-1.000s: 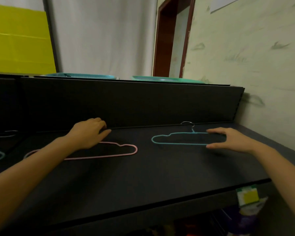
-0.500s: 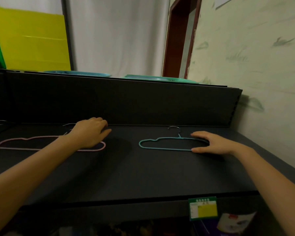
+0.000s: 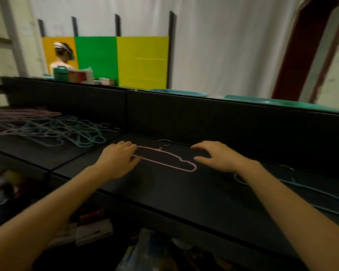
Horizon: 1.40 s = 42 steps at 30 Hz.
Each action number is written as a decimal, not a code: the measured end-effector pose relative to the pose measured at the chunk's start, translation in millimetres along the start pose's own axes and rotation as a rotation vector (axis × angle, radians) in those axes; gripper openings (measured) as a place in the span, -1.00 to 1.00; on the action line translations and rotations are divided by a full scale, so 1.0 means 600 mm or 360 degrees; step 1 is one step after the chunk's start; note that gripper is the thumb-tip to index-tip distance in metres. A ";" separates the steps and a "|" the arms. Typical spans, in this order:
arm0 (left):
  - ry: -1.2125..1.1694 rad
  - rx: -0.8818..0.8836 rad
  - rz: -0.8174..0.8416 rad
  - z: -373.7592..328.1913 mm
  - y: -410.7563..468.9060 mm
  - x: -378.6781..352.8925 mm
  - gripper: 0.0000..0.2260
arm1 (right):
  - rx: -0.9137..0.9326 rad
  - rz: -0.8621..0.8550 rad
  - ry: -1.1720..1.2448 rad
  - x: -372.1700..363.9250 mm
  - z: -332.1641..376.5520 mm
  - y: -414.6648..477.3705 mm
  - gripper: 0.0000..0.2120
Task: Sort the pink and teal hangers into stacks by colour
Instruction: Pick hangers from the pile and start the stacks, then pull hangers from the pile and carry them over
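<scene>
A pink hanger [image 3: 164, 163] lies flat on the black shelf [image 3: 184, 194], its hook pointing at the back panel. My left hand [image 3: 117, 159] rests on its left end, fingers and thumb closed around the wire. My right hand [image 3: 217, 156] hovers just right of the hanger's right end, fingers spread and holding nothing. A teal hanger [image 3: 301, 187] lies flat further right, partly hidden under my right forearm. At the far left sits a jumbled pile of pink and teal hangers [image 3: 47, 130].
A black back panel [image 3: 223, 122] rises behind the shelf, with teal baskets [image 3: 272, 103] beyond it. Packaged goods sit on a lower level below the shelf's front edge. A person [image 3: 62, 59] stands in the background at the left.
The view has swung left, bringing the hanger pile into sight. My right hand has left the teal hanger and moved over beside the pink one. My left hand stays on the pink hanger.
</scene>
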State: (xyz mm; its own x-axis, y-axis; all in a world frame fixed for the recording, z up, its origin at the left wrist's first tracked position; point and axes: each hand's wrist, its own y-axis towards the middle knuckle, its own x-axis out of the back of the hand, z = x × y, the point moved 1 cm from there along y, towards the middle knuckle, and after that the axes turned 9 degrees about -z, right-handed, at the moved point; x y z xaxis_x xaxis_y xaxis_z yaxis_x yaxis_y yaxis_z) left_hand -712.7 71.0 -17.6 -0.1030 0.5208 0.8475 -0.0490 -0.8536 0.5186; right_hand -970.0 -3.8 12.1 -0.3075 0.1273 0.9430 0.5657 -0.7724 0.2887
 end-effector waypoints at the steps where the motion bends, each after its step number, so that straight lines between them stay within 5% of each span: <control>1: 0.0046 0.0048 0.0015 0.027 -0.018 0.003 -0.59 | 0.0054 0.0015 0.0020 -0.009 0.031 0.017 -0.54; 13: 0.0293 0.0497 0.0093 0.378 -0.263 0.069 -0.63 | 0.0639 0.0201 0.0318 -0.137 0.444 0.185 -0.56; 22: 0.0350 0.0666 0.0065 0.623 -0.373 0.100 -0.65 | 0.0728 0.0148 0.0375 -0.227 0.704 0.290 -0.56; 42: 0.0153 0.0601 -0.0087 1.013 -0.193 -0.009 -0.61 | 0.0325 -0.0021 0.0258 -0.322 0.842 0.654 -0.53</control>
State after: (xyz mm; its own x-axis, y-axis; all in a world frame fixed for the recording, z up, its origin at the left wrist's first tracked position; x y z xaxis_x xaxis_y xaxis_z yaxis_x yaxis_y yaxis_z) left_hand -102.5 174.5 -13.2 -0.2038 0.5466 0.8123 0.3104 -0.7508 0.5831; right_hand -302.3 -17.2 26.5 -0.4252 0.0226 0.9048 0.6984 -0.6277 0.3439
